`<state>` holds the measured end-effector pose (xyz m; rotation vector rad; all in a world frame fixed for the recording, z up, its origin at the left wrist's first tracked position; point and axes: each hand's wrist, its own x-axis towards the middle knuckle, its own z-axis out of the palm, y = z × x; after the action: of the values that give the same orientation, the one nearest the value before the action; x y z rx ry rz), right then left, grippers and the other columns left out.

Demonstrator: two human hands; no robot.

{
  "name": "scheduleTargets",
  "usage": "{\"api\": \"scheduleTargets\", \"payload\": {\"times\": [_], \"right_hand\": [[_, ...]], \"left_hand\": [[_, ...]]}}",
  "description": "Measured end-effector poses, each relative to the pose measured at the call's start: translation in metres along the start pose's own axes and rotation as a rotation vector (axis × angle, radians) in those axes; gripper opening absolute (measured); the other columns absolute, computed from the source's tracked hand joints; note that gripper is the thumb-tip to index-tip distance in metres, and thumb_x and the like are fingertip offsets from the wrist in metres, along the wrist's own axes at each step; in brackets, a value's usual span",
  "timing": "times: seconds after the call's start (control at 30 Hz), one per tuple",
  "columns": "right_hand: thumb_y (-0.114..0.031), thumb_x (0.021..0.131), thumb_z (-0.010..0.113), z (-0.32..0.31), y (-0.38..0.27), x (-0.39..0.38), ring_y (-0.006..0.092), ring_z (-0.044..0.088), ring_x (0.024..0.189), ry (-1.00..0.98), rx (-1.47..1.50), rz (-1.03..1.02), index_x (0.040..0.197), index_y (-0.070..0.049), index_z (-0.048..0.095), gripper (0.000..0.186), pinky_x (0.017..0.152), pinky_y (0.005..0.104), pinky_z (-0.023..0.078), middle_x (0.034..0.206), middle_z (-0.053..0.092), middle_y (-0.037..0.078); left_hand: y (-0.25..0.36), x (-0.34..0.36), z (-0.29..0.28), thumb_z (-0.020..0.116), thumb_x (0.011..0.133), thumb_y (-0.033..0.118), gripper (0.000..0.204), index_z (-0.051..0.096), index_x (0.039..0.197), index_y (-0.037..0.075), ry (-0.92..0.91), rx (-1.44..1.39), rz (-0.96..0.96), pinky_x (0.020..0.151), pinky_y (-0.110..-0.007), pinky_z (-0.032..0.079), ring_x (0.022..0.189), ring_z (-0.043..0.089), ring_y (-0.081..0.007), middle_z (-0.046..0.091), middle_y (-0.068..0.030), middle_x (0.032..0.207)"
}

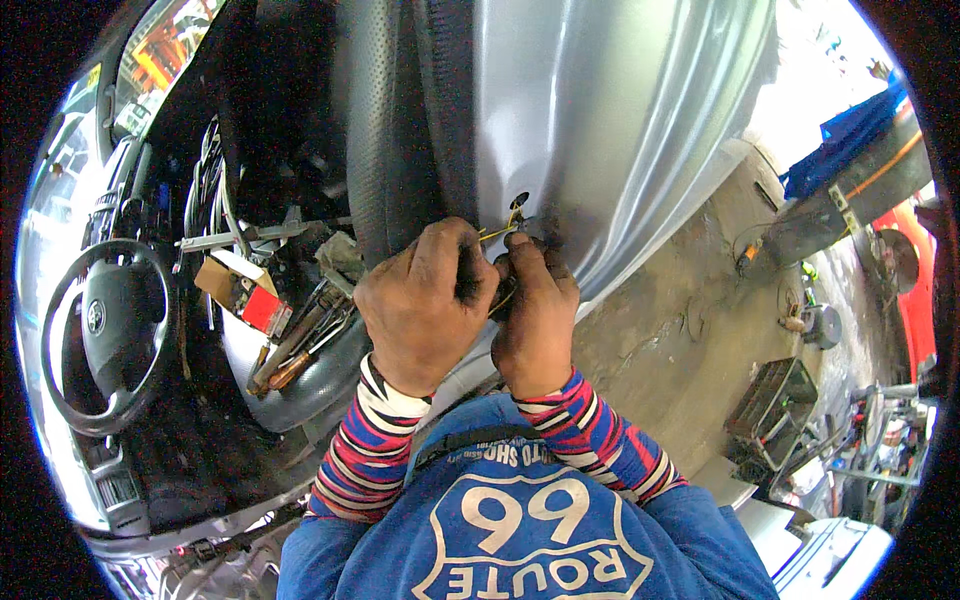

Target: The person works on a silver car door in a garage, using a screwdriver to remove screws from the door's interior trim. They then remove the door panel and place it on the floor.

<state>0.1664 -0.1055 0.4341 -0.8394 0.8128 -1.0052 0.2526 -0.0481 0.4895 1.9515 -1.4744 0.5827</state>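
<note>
R hand: thumb + index pinching yellow wire at silver body panel. L hand: fingers curled in, adj. to wire; fingertips hidden, cannot tell if grasping. Wire runs btwn hands and hole in panel's lower part. Black seatback: immed. L of panel. Wood-handled tool and red/white box: farther L of panel. Concrete floor: R of panel. Black plastic crate: on floor, well R of panel. Steering wheel: far L of panel.
</note>
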Motion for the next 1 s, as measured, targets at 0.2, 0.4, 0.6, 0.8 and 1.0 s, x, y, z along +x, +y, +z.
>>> {"api": "scheduleTargets", "payload": {"times": [0.2, 0.4, 0.6, 0.8, 1.0], "right_hand": [[-0.020, 0.099, 0.061, 0.006, -0.009, 0.007, 0.0136, 0.054, 0.070, 0.013, 0.059, 0.047, 0.110, -0.010, 0.065, 0.015, 0.057, 0.0275, 0.044, 0.086, 0.057, 0.001], [-0.014, 0.099, 0.060, -0.002, -0.052, 0.007, 0.0068, 0.037, 0.052, -0.052, 0.832, 0.548, 0.098, -0.014, 0.059, 0.002, 0.046, 0.0226, 0.030, 0.066, 0.042, -0.007], [-0.018, 0.102, 0.058, 0.003, -0.053, 0.004, 0.0053, 0.035, 0.049, -0.058, 0.756, 0.482, 0.100, -0.014, 0.060, 0.005, 0.043, 0.0213, 0.027, 0.063, 0.041, -0.009], [-0.024, 0.101, 0.060, 0.006, -0.056, -0.002, 0.0067, 0.037, 0.051, 0.002, 0.615, 0.434, 0.099, -0.016, 0.061, 0.009, 0.045, 0.0239, 0.028, 0.064, 0.044, -0.008], [-0.027, 0.098, 0.066, 0.009, -0.058, -0.011, 0.0072, 0.043, 0.052, 0.052, 0.194, 0.194, 0.088, -0.015, 0.065, 0.016, 0.047, 0.0249, 0.033, 0.066, 0.052, -0.005]], "left_hand": [[-0.005, -0.001, -0.004, 0.072, 0.083, 0.012, 0.018, 0.065, 0.099, 0.009, -0.032, -0.054, 0.016, 0.063, -0.041, 0.055, 0.072, 0.070, -0.0315, 0.071, -0.0088, 0.087], [-0.009, -0.003, -0.006, 0.071, 0.083, 0.015, 0.015, 0.061, 0.094, 0.011, -0.029, -0.104, 0.017, 0.052, -0.043, 0.053, 0.060, 0.068, -0.0312, 0.067, -0.0099, 0.073], [-0.009, -0.004, -0.009, 0.069, 0.084, 0.014, 0.012, 0.060, 0.091, 0.009, -0.163, -0.142, -0.075, 0.056, -0.047, 0.054, 0.064, 0.068, -0.0361, 0.067, -0.0139, 0.074], [-0.010, -0.004, -0.005, 0.068, 0.081, 0.007, 0.009, 0.060, 0.086, 0.006, -0.151, -0.357, -0.127, 0.060, -0.049, 0.053, 0.069, 0.067, -0.0407, 0.067, -0.0178, 0.077], [-0.008, -0.009, -0.003, 0.069, 0.080, 0.003, 0.011, 0.062, 0.089, 0.003, -0.085, -0.485, -0.158, 0.066, -0.047, 0.054, 0.075, 0.068, -0.0406, 0.067, -0.0185, 0.081]]}}
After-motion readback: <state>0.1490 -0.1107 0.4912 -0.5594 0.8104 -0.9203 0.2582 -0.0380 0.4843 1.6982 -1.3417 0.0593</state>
